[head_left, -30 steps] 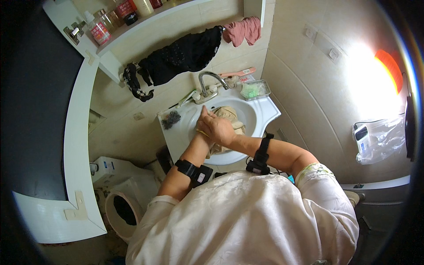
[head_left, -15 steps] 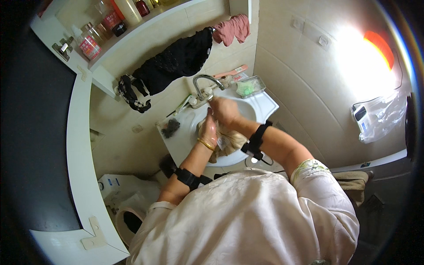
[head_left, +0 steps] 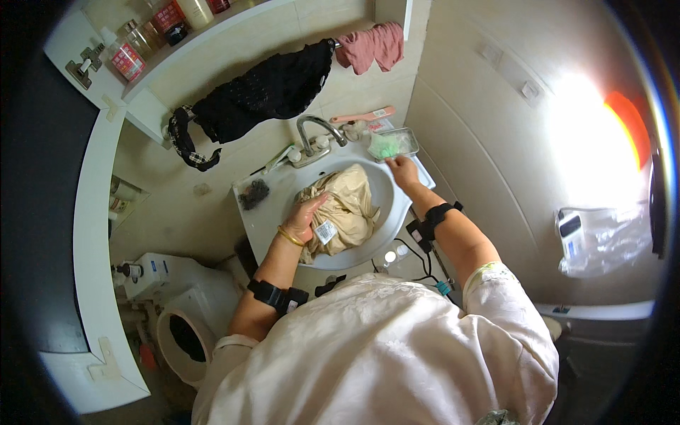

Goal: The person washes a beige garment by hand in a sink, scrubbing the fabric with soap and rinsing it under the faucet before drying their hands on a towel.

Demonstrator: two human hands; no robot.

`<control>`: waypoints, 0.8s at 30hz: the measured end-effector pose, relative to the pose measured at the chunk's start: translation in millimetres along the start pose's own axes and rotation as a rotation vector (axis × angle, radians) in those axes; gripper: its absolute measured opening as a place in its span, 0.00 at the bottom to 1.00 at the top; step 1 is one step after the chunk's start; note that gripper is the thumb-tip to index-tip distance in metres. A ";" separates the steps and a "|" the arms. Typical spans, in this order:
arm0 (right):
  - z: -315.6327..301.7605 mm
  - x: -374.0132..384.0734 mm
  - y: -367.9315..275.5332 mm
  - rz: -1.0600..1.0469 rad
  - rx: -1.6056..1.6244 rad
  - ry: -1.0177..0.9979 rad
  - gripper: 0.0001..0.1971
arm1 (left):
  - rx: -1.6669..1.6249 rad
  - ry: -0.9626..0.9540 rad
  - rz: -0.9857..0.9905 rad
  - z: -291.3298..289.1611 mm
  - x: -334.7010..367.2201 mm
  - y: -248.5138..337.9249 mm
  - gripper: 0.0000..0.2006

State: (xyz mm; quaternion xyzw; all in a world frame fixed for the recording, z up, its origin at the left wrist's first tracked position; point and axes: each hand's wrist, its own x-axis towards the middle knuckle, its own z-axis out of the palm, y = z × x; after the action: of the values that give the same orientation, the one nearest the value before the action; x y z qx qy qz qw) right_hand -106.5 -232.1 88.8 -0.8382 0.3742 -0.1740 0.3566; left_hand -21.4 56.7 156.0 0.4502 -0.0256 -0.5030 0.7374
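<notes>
A bundled, wet-looking beige cloth lies heaped in the white sink, with a white label on its near side. At its left side my left hand, with a gold bangle at the wrist, is closed on the folds. My right hand is at the sink's right rim, fingertips drawn together beside the clear dish. A pale green lump, soap-like, sits in that dish. Whether anything is between the right fingers is hidden.
A curved metal faucet rises behind the basin. A dark scrubber-like tangle sits on the left counter, and a pink-handled brush-like item lies behind. Black cloth hangs above. The toilet stands lower left.
My right hand has left the cloth and faucet area and moved right to the dish. The left hand has shifted slightly left and down, and the cloth now lies spread wider in the basin.
</notes>
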 end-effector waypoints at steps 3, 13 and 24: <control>-14.9 28.2 14.8 -0.238 -0.468 -0.028 0.10 | -0.060 0.056 0.012 -13.4 -3.6 -9.5 0.17; -14.3 81.2 41.7 -0.517 -1.104 -0.359 0.15 | -0.166 -0.085 0.138 15.1 -24.6 -17.6 0.22; 0.4 96.1 58.7 -0.617 -0.987 -0.123 0.08 | -0.209 -0.124 0.125 22.2 -24.1 -13.6 0.22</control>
State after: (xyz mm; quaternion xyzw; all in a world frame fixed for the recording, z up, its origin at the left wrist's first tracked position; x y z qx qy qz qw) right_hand -72.4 -331.4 48.2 -0.9838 0.1284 -0.0261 -0.1220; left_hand -54.0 59.7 169.8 0.3364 -0.0468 -0.4828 0.8072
